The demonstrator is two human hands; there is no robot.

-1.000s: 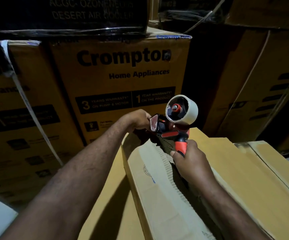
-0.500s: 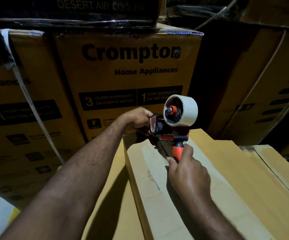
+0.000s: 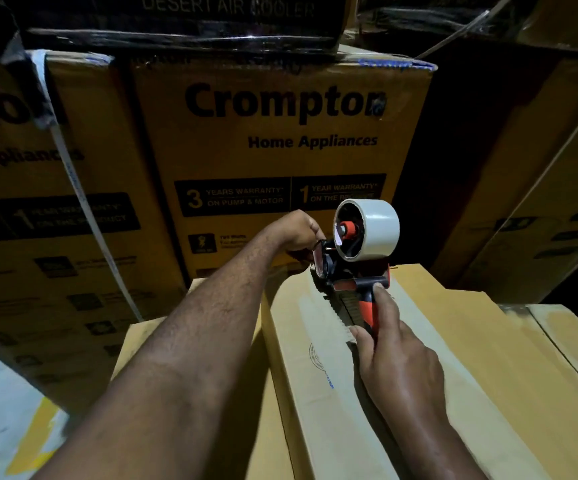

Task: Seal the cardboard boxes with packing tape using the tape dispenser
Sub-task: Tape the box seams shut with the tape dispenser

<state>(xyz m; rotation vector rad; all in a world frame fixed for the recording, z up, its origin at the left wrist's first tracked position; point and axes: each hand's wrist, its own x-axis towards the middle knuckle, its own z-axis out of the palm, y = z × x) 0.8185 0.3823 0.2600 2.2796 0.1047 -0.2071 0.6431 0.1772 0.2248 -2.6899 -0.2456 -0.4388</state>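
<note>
The left hand (image 3: 298, 232), at centre frame, curls its fingers against the front of the tape dispenser (image 3: 341, 275) (I cannot tell what they pinch). The dispenser, with a white tape roll (image 3: 379, 226) on top, is gripped by its orange handle in the right hand (image 3: 398, 362) and sits at the far end of the cardboard box (image 3: 471, 358).
</note>
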